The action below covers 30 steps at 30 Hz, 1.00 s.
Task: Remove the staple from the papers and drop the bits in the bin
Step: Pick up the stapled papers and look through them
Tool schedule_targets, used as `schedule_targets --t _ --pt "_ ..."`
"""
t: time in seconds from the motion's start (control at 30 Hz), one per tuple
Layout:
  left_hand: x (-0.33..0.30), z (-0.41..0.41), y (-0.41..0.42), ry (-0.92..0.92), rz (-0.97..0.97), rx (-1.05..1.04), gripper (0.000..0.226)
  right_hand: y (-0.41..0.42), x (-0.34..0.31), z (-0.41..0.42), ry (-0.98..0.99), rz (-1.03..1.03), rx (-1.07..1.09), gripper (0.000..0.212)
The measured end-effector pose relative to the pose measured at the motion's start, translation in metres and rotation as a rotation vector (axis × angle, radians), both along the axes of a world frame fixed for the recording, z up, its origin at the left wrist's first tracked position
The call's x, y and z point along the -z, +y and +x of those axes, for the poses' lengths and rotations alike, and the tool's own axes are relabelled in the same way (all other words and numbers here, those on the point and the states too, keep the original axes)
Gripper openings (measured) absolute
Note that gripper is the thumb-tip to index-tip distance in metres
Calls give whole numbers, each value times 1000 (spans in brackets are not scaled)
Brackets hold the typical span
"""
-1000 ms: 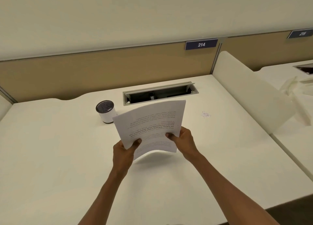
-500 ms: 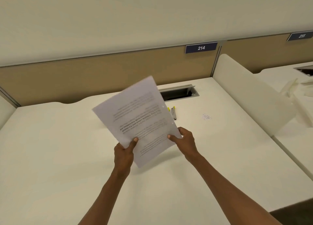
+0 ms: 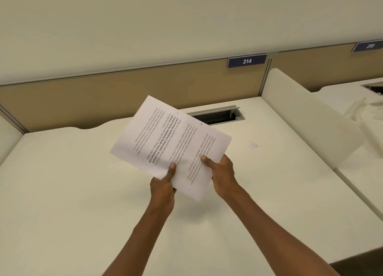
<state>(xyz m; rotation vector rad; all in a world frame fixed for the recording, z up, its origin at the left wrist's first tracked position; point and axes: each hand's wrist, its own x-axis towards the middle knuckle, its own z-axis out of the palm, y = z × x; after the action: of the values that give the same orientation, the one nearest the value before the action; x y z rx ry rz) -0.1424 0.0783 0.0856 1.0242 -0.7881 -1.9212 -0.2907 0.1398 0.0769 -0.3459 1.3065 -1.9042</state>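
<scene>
I hold a stack of printed white papers [image 3: 165, 138] above the white desk [image 3: 62, 192], turned so the text lines run up and down. My left hand [image 3: 163, 188] pinches the lower edge with the thumb on top. My right hand [image 3: 221, 176] grips the lower right corner. Small dark marks sit on the sheets' upper right edge; I cannot tell whether they are a staple. The small white bin with the dark top and the tool that lay behind the sheets are hidden by the papers.
A cable tray slot [image 3: 219, 116] is sunk into the desk behind the papers. A tan partition [image 3: 103, 97] with a blue 214 plate [image 3: 246, 61] closes the back. A white divider panel [image 3: 310, 118] stands at the right. Tiny specks [image 3: 253, 145] lie on the desk.
Both hands have rotated the papers from landscape to a steep diagonal, swinging the top edge to the upper right. The sheets now cover the bin and the tool on the desk.
</scene>
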Motion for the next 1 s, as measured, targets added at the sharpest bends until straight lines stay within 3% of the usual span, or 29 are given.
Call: schedule_targets --t 0.23,0.37,0.47,0.6,0.77,1.0 --pt "-16 59 -59 185 -22 14 41 9 -10 -32 189 112 14 36" --pt "-26 94 -88 29 -102 223 46 16 -4 -48 255 178 -27 39" --pt "-23 98 -93 -209 -234 375 48 21 0 -52 304 207 -68 37" --pt "-18 87 -85 -418 -368 416 69 22 3 -51 357 225 -114 34" --pt "6 75 -84 -494 -426 248 22 24 2 -50 437 218 -144 36" --pt "8 63 -62 -452 -583 48 17 17 -12 -47 431 173 -52 23"
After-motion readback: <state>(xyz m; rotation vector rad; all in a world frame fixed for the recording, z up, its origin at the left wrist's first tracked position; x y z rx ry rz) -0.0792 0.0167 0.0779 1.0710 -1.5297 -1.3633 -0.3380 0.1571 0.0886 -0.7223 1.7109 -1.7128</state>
